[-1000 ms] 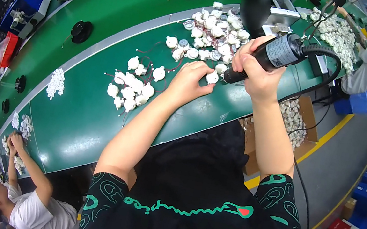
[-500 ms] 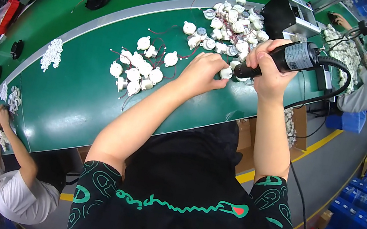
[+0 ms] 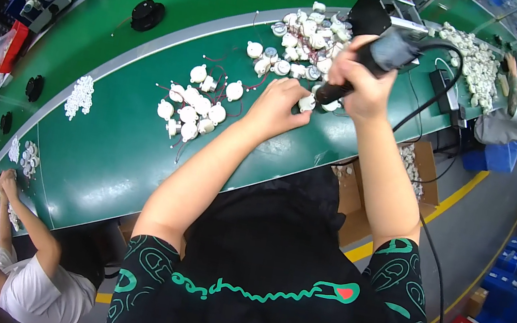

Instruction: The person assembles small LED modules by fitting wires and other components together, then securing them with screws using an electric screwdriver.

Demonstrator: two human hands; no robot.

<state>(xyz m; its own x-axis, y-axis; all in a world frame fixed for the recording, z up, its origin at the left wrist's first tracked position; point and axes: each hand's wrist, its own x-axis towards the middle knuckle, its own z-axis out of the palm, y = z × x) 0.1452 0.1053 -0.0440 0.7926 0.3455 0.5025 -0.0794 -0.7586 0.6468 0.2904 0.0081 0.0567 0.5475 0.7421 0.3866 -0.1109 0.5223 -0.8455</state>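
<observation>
The left hand's fingers (image 3: 293,102) are pinching a small white part (image 3: 307,102) on the green worktop (image 3: 107,155). The right hand (image 3: 359,82) is gripping a black power screwdriver (image 3: 370,60), tip down on that part. A moment ago the tool was lying flatter; now it is standing steeper, so it is pressing in. A bunch of white parts (image 3: 195,109) is lying just left. A bigger pile (image 3: 304,38) and a black box (image 3: 378,13) are crowding in behind.
</observation>
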